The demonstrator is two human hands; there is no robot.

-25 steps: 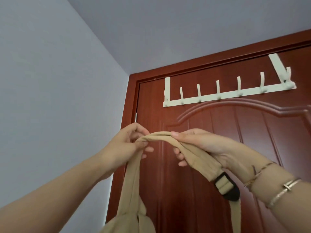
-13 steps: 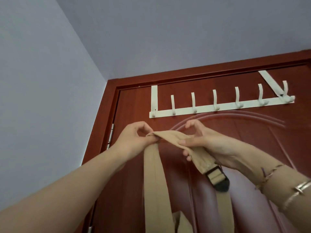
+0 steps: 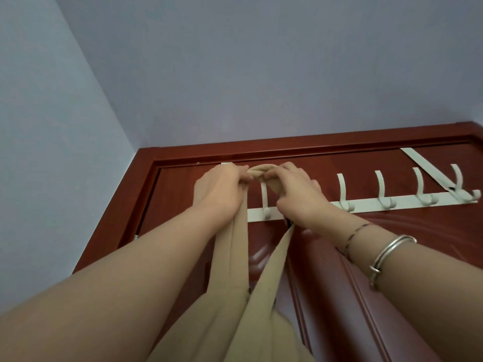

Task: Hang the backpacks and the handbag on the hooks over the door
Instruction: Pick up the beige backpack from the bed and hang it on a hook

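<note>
A beige bag [image 3: 243,325] hangs from its wide beige strap [image 3: 261,175], which both my hands grip. My left hand [image 3: 219,192] pinches the strap's left side and my right hand [image 3: 298,194] its right side. The strap's top arches just above the tip of the second white hook [image 3: 264,199] from the left on the white over-door rack [image 3: 366,206]. Whether the strap touches the hook I cannot tell. The rack's leftmost end is hidden behind my left hand. Several hooks to the right stand bare.
The rack hangs on a dark red wooden door [image 3: 392,270] with a matching frame [image 3: 146,184]. A pale wall [image 3: 52,152] meets the frame on the left. Bracelets sit on my right wrist [image 3: 386,254].
Both hands have raised the strap from below the rack up to the hook tips at its left end. The view has tilted upward and come closer to the door.
</note>
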